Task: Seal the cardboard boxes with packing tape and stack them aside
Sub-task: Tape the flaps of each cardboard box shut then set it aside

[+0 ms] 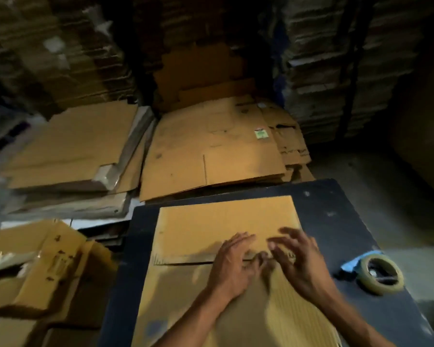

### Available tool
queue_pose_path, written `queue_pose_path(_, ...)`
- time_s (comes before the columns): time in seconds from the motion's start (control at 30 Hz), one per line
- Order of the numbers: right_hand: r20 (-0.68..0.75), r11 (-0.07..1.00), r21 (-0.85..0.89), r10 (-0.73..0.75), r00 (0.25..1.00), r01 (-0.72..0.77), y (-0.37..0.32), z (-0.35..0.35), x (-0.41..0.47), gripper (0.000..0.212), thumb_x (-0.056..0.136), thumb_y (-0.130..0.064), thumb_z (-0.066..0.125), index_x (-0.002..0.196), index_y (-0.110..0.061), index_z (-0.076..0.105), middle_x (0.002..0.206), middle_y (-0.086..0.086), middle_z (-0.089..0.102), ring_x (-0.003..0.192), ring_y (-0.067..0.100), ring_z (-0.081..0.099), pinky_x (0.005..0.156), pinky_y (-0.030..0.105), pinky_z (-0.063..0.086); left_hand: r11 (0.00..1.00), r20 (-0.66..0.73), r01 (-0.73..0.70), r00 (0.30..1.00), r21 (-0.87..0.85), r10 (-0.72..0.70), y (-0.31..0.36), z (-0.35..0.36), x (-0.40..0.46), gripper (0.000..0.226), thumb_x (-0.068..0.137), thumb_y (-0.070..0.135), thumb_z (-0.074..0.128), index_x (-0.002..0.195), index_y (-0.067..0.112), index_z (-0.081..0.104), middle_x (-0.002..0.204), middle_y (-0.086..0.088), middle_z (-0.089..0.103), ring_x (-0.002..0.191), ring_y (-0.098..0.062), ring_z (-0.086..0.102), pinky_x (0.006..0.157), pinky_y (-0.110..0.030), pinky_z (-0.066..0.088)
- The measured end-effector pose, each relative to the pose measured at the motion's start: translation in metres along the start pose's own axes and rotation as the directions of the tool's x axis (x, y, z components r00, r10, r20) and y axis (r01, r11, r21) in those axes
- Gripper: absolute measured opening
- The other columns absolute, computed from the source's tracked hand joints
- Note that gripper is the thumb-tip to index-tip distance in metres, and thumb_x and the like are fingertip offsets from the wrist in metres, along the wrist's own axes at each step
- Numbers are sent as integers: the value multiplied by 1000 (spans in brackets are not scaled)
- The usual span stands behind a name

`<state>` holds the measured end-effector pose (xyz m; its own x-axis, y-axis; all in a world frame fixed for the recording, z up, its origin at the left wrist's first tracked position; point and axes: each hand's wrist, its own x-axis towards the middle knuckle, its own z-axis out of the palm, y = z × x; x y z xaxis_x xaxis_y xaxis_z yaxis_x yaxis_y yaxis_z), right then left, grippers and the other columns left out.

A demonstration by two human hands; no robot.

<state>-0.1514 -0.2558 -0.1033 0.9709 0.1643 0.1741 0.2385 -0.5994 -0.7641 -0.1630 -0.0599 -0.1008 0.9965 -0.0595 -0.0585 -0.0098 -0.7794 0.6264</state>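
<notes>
A sealed box [35, 266] sits off the surface's [336, 221] left edge. My left hand [232, 266] presses flat, fingers straight, on the flattened box [211, 226] mid-surface; my right hand [296, 259] hovers released beside it. The tape roll [381, 274] lies near the right edge

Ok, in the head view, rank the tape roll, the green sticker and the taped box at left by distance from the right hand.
From the right hand:
1. Tape roll, just right, on the table.
2. Green sticker, ahead, on flattened cardboard.
3. Taped box, far left.
</notes>
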Motion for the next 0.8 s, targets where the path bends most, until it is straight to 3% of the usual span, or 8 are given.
queue_pose_path(0.1,195,992,18,-127,972,126,-55,54,14,15,91,-51,63,98,-46,75,101,-31,69,95,-1,62,80,34,57,952,-192,122,965,-282,-181,-60,-51,-33,36,94,59,63,123,39,71,120,35,65,116,9,60,94,-14,52)
queue_pose_path(0.23,390,961,-18,-249,886,278,-115,136,28,25,93,-52,65,117,-49,72,106,-33,70,99,-7,61,86,27,54,813,-332,250,820,-525,-466,-137,-94,-72,9,99,36,68,92,36,73,86,29,72,83,4,70,67,-13,53)
queue_pose_path(0.3,428,952,-35,-260,866,303,-134,168,37,34,95,-51,65,128,-45,68,119,-30,67,111,-7,55,92,29,53,686,-280,269,767,-676,-577,-170,-100,-83,15,100,40,65,90,33,74,87,19,75,84,-6,73,75,-23,59)
queue_pose_path(0.37,458,932,-98,-268,847,348,-146,203,50,45,99,-53,59,143,-42,57,138,-22,59,125,0,49,101,31,49,571,-240,208,756,-794,-609,-197,-101,-97,33,94,63,59,102,36,76,98,13,77,95,-9,73,86,-41,61)
queue_pose_path(0.53,503,897,-245,-206,839,367,-153,254,73,58,103,-48,32,158,-28,37,161,3,40,146,27,37,109,55,42,506,-324,7,760,-863,-564,-217,-93,-114,79,85,88,40,136,32,64,132,23,67,124,-1,62,102,-25,50)
queue_pose_path(0.63,527,854,-322,-198,827,409,-149,264,70,60,103,-52,26,159,-33,31,168,-2,28,154,21,25,115,56,34,357,-272,-34,715,-934,-644,-239,-81,-115,88,85,91,39,141,26,60,140,14,64,132,-8,58,111,-40,48)
queue_pose_path(0.7,550,838,-328,-206,810,436,-144,266,66,62,103,-52,25,161,-29,29,171,0,20,157,22,17,119,55,28,313,-202,-6,775,-950,-598,-249,-76,-117,94,87,90,36,149,21,53,148,5,59,138,-15,55,115,-52,43)
queue_pose_path(0.8,565,824,-349,-195,801,447,-140,269,59,72,101,-61,20,162,-23,29,172,5,13,159,27,12,121,54,22,339,-142,11,895,-941,-422,-251,-70,-116,96,91,87,31,158,18,41,155,-13,45,149,-31,40,123,-54,32)
